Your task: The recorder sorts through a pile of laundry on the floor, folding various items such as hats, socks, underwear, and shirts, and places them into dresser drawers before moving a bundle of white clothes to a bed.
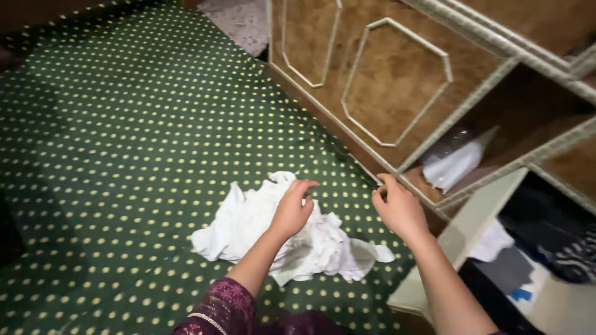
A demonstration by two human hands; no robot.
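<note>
I see my left hand (292, 211) resting with curled fingers on the crumpled white cloth (261, 229) on the dotted green bed cover (124, 155), while my right hand (400, 211), at 3 o'clock from it, is half closed, holding nothing I can see.

Dark green carpet (124, 136) with pale dots, brown wardrobe door (385, 80) with cream trim, open shelf (496, 142), dim light
</note>
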